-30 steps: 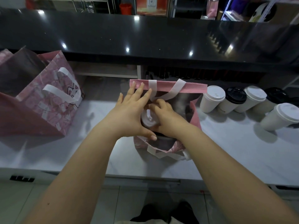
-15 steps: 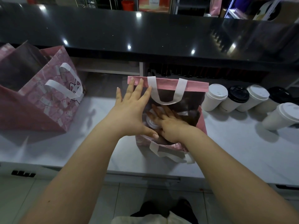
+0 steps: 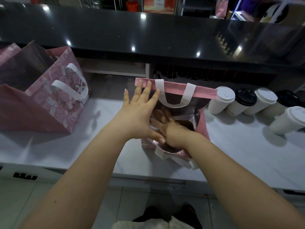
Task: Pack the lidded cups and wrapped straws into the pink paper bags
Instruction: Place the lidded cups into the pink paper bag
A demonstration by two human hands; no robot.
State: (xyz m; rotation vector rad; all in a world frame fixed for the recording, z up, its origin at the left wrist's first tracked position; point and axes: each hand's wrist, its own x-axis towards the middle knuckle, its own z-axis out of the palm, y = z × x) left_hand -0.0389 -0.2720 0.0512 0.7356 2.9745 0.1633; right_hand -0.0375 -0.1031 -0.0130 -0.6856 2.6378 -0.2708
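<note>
Head view: left hand (image 3: 137, 118) splayed on pink paper bag (image 3: 203, 92), right hand (image 3: 171, 128) straight-fingered inside; lidded cups (image 3: 221, 100) stand right of bag.

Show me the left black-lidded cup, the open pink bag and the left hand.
left black-lidded cup (image 3: 245, 97), head view: its lid.
open pink bag (image 3: 205, 92), head view: far rim.
left hand (image 3: 140, 117), head view: its back.

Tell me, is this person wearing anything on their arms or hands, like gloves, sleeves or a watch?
No. The left arm and right arm are bare, with no sleeves in view, and the left hand and right hand have no gloves. I see no watch, bracelet or ring.
</note>
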